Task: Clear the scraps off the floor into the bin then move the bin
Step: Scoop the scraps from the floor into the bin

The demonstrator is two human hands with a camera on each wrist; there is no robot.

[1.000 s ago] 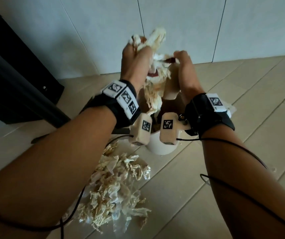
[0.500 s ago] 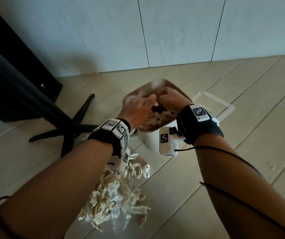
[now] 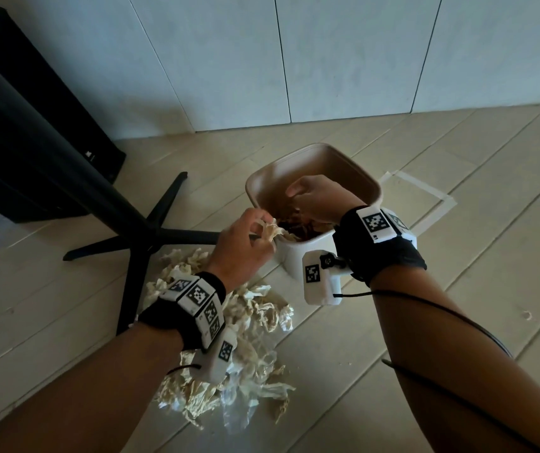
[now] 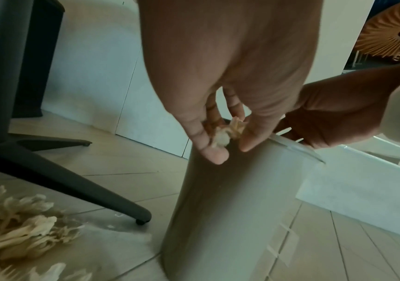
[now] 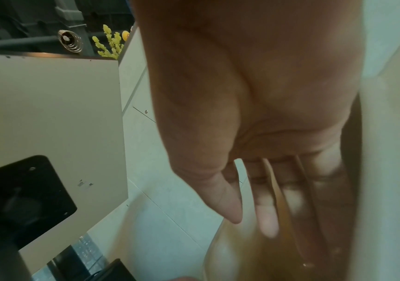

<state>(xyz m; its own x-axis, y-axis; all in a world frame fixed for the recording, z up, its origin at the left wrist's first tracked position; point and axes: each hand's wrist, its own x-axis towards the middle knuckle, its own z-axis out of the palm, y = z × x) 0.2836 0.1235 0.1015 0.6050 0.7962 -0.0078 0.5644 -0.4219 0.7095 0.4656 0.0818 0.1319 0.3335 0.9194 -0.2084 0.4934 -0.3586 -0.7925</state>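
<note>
A cream bin [image 3: 365, 178] with a brown inside stands on the floor, with scraps [image 3: 294, 228] in it. My left hand [image 3: 267, 228] is at its near left rim and pinches a small crumpled scrap [image 4: 227, 133] just outside the bin wall [image 4: 230, 209]. My right hand [image 3: 298, 204] reaches down into the bin; in the right wrist view its fingers [image 5: 267, 218] are straight and hold nothing. A big pile of pale crumpled scraps [image 3: 255, 318] lies on the floor below my left wrist, also at the lower left [image 4: 18, 228] of the left wrist view.
A black stand with star-shaped feet [image 3: 150, 237] is left of the bin, one foot [image 4: 85, 186] close to the pile. A black box [image 3: 33, 142] sits at the far left. A taped square [image 3: 438, 197] marks the floor right of the bin. The wall is close behind.
Both hands came down from above the bin with a bundle of scraps, which now lies in the bin. My left hand has drawn back to the rim with a small scrap.
</note>
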